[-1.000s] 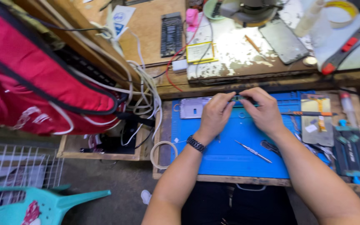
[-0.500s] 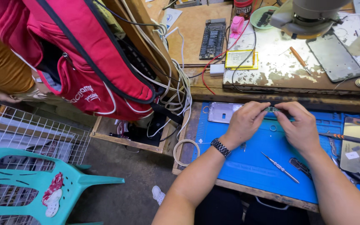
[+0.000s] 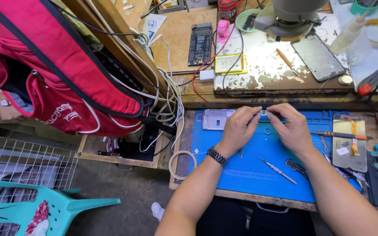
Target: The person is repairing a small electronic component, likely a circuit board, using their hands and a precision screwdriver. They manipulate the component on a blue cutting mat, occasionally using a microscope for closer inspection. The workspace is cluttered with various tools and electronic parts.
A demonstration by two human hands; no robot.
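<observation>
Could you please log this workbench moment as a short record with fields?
Left hand: fingers pinch a small part, wristwatch on the wrist
Right hand: fingers pinch the same part from the other side
Work surface: blue mat
On mat: tweezers, phone frame
Right of mat: orange-handled screwdriver
Upper shelf: dark phone screen, microscope base
Left: red bag

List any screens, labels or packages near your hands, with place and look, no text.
Phone screen: upper bench, dark flat rectangle, tilted.
Phone panel: right of the right hand, grey with yellow strips.
Yellow pack: upper bench, flat, pale face.
Phone frame: left of the left hand, silver.
</observation>
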